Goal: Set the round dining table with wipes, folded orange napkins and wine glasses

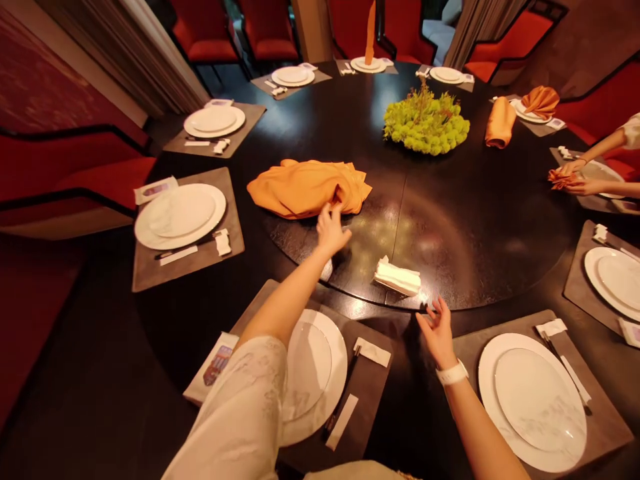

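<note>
My left hand (333,230) reaches over the turntable to a loose pile of orange cloth napkins (305,190). Its fingertips are at the near right side of the pile, the thumb spread away; whether they touch the cloth is hard to tell. My right hand (439,337), with a white band on the wrist, hovers by the turntable's near edge, fingers apart and nothing in them. Just beyond it lies a white rectangular bundle (399,277), too bright to make out. Below my left forearm, a stacked white plate setting (320,373) is partly hidden.
A green moss centrepiece (425,123) stands on the dark round table, with a rolled orange napkin (500,123) to its right. Place settings ring the edge; one holds a fan-folded napkin (541,102). At right, another person's hands (583,180) hold an orange napkin. Red chairs (207,40) surround the table.
</note>
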### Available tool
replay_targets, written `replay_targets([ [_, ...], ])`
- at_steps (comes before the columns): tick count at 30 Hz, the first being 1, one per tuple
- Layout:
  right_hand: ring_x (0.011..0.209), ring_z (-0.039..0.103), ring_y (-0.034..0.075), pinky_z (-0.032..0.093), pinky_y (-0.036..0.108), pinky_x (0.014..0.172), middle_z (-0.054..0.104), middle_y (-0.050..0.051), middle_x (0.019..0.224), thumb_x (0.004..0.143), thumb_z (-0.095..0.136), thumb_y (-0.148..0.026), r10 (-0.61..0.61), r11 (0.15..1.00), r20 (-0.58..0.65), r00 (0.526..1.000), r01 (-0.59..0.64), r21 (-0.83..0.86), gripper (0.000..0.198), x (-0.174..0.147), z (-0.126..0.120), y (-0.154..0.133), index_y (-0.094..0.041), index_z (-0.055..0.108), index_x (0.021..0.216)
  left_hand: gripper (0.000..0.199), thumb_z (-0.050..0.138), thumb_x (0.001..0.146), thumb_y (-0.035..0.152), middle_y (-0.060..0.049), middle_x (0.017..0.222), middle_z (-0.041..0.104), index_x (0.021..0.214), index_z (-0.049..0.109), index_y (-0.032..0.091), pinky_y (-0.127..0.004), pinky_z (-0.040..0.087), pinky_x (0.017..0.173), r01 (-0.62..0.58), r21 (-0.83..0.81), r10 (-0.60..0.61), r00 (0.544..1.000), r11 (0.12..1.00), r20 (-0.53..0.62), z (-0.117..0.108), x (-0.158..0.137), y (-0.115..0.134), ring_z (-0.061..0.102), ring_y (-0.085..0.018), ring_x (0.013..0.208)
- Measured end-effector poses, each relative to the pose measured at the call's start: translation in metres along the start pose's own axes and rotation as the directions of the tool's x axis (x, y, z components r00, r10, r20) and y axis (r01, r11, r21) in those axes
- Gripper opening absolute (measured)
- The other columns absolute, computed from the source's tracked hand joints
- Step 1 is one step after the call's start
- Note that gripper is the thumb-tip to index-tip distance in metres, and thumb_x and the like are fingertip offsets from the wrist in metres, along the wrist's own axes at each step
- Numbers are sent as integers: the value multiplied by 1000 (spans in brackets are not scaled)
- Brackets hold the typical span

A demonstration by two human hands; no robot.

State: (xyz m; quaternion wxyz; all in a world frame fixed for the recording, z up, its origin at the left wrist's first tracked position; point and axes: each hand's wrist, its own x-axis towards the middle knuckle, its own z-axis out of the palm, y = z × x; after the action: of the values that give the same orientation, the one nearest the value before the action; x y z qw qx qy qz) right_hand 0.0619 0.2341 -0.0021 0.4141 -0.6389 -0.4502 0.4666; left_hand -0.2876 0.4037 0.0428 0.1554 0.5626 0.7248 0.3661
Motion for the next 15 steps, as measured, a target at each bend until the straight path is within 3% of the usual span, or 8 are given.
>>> replay_targets([
  [2, 122, 60, 31, 52, 49, 101, 45, 20, 145, 68, 75, -56, 50, 999, -82, 995, -50, 3, 90, -20, -26, 4, -25, 38, 144, 75, 73, 74, 23, -21, 158, 28, 143, 44, 19, -60, 21, 116, 22, 215, 4, 993, 976, -121, -17, 40, -6, 21, -43, 147],
  [5, 113, 65, 30, 52, 49, 101, 59, 16, 133, 66, 77, -53, 86, 996, -192, 978, -91, -19, 74, -51, -62, 7, -25, 53, 130, 45, 57, 88, 29, -26, 134, 56, 130, 58, 12, -56, 35, 106, 52, 431, -72, 997, 901, 32, -35, 80, -13, 46, -42, 131],
  [8, 108, 67, 32, 54, 50, 100, 69, 13, 119, 61, 79, -55, 128, 988, -249, 960, -146, -54, 61, -78, -86, 8, -24, 66, 112, 37, 48, 94, 31, -26, 109, 67, 110, 69, 5, -49, 43, 95, 85, 513, -192, 968, 854, 159, -47, 95, -13, 61, -39, 108],
  [11, 99, 70, 33, 58, 48, 91, 73, 12, 106, 59, 77, -61, 178, 978, -249, 952, -199, -58, 54, -102, -92, 6, -23, 72, 98, 47, 44, 96, 43, -24, 113, 68, 112, 70, 7, -46, 46, 89, 184, 481, -242, 968, 857, 62, -70, 100, -4, 63, -38, 105],
  [13, 90, 72, 31, 60, 46, 85, 74, 12, 99, 59, 76, -64, 204, 976, -208, 957, -216, -39, 55, -117, -85, 4, -22, 73, 94, 51, 37, 100, 44, -22, 118, 67, 115, 68, 7, -42, 47, 87, 269, 416, -263, 962, 869, -74, -98, 104, 8, 62, -34, 105],
  [15, 84, 72, 29, 60, 45, 82, 75, 12, 93, 60, 76, -65, 204, 977, -149, 968, -211, -34, 56, -135, -73, 0, -20, 73, 94, 50, 30, 103, 35, -21, 119, 67, 117, 64, 1, -35, 47, 86, 267, 328, -221, 960, 906, -171, -135, 110, 23, 61, -28, 104],
])
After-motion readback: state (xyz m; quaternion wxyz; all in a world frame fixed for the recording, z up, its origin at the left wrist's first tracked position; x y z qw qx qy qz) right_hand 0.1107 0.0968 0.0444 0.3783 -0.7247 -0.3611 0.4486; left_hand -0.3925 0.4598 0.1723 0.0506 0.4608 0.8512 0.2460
